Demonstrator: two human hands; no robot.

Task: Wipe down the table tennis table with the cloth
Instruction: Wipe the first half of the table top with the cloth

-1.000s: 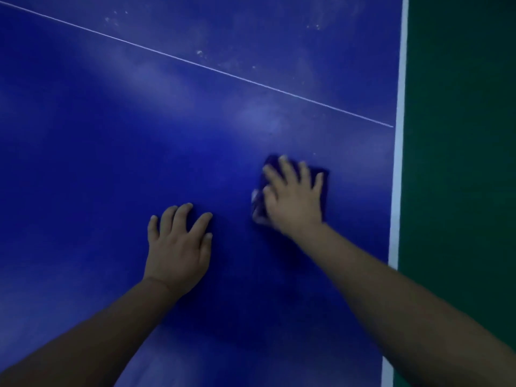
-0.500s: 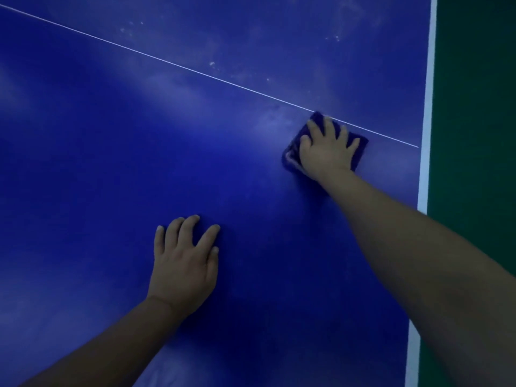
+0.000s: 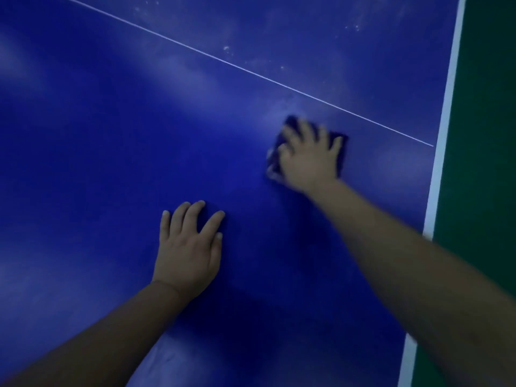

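A dark blue cloth (image 3: 342, 156) is pressed flat against the blue table (image 3: 111, 135) by the right hand (image 3: 307, 160). Its fingers are spread and laid nearly straight over the cloth, with none seen curled round it, though the hand is blurred. The cloth is seen just below the thin white line (image 3: 223, 61) and near the white edge stripe (image 3: 446, 107). The left hand (image 3: 187, 252) is laid palm-down on the bare table, nearer the person, fingers slightly apart, holding nothing. The 2 hands are kept apart. White specks (image 3: 226, 48) are scattered beyond the line. Green floor (image 3: 488, 135) is seen past the edge.
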